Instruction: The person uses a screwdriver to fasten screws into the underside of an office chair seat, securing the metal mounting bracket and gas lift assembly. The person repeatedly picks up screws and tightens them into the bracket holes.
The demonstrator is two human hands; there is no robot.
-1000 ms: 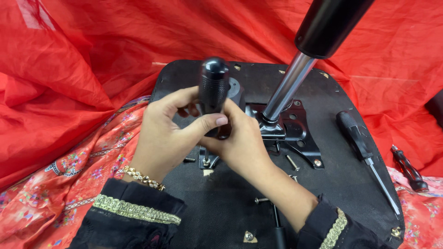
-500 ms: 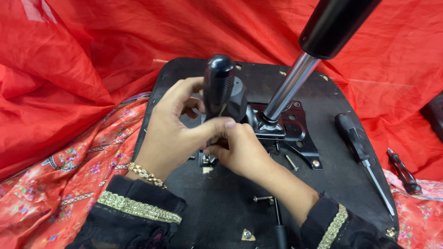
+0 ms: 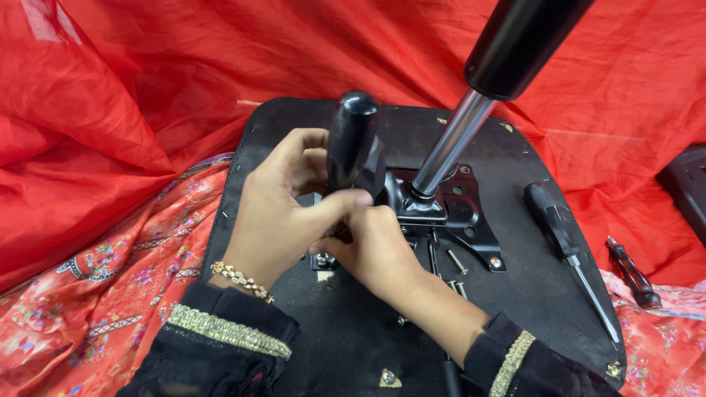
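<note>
Gripping the upright black handle point(image 3: 353, 143), both hands, left hand point(image 3: 276, 213) and right hand point(image 3: 371, 246), close around it.

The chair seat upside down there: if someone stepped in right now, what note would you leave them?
Left hand: wrapped round the black screwdriver handle, held upright over the metal plate.
Right hand: fingers at the tool's lower end, by the plate's near-left corner.
Seat base lies underside up on red cloth; the gas cylinder stands in the plate.
Done: a screw sits in the plate's near-right corner.
Left: loose screws lie on the base. A spare screwdriver lies to the right, another small one on the cloth.
</note>
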